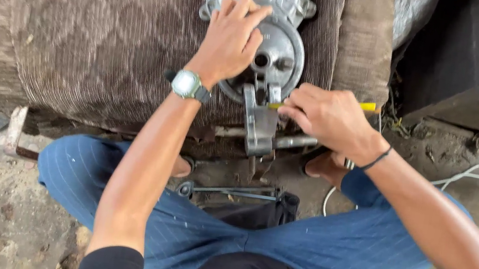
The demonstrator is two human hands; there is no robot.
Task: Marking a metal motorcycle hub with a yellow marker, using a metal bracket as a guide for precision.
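here, in the head view, a round grey metal housing [277, 55] is laid on a brown ribbed cushion [97, 31], near its front edge. the left hand [228, 41] is pressed flat on the housing's top, fingers spread and closed on nothing. the right hand [327, 116] is wrapped around a yellow-handled tool [367, 107], whose tip is set against the housing's bracket [260, 125]. wrenches [231, 191] are seen on the ground between the knees.

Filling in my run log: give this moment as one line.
left hand: pressing on metal housing | right hand: gripping yellow tool | housing on brown cushion
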